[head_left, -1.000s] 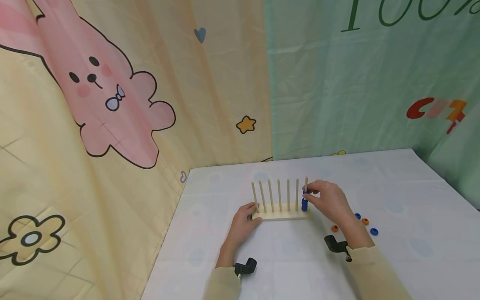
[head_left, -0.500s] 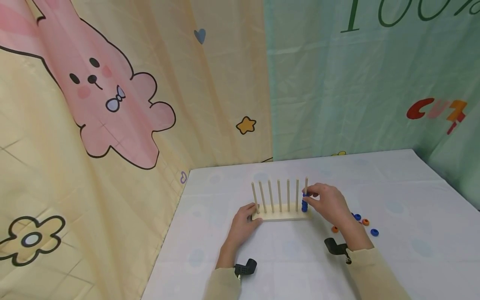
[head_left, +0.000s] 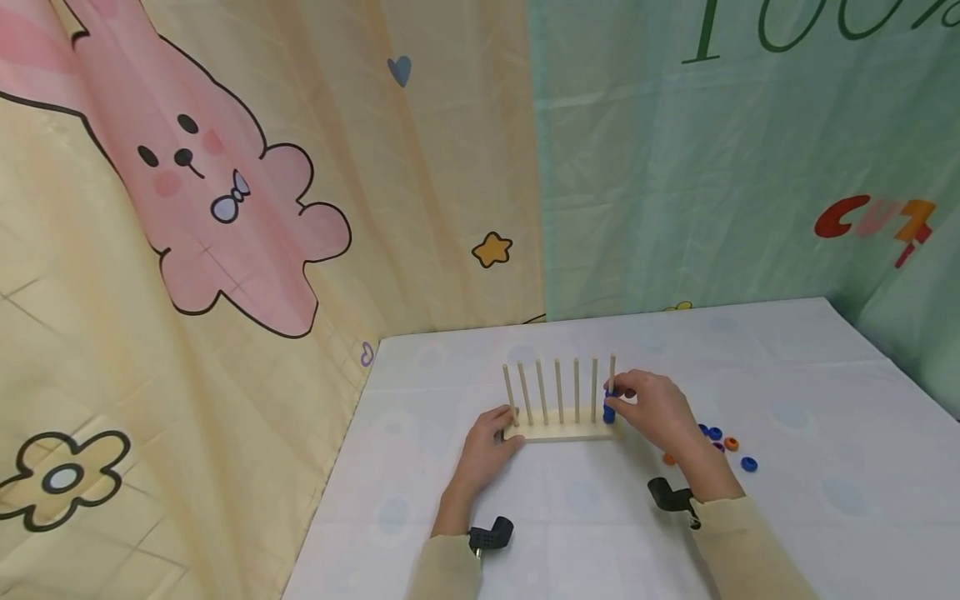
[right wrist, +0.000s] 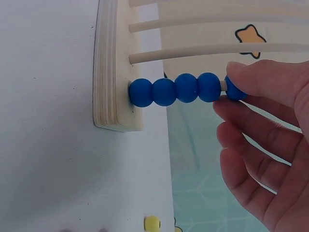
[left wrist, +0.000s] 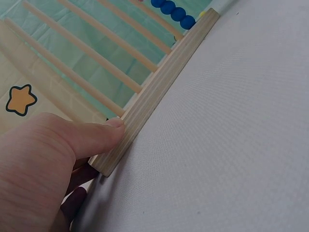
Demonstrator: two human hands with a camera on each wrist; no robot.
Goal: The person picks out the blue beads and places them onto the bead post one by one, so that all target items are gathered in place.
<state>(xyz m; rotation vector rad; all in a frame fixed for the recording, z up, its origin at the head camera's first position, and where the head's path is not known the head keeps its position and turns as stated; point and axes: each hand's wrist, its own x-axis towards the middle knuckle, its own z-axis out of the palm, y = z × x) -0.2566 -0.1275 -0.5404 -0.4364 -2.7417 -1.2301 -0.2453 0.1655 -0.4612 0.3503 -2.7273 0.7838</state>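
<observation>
A wooden rack [head_left: 558, 432] with several upright pegs stands on the white table. My left hand [head_left: 507, 423] grips the rack's left end, the thumb [left wrist: 99, 135] lying against the front edge of the base [left wrist: 161, 82]. My right hand [head_left: 617, 395] pinches a blue bead [right wrist: 234, 90] threaded on the rightmost peg. That bead sits just above a stack of several blue beads [right wrist: 176, 89] resting on the base [right wrist: 113, 72]. The same stack [head_left: 609, 412] shows at the rack's right end in the head view, and also as blue beads [left wrist: 172, 8] in the left wrist view.
Loose beads lie on the table right of my right wrist: a blue one [head_left: 748, 464], an orange one [head_left: 731, 443], another blue one [head_left: 715, 433] and an orange one [head_left: 669, 458]. Printed curtains hang behind the table. The other pegs are bare.
My right hand has slid the blue bead a little way down the rightmost peg toward the stack. The left hand and the rack have not moved.
</observation>
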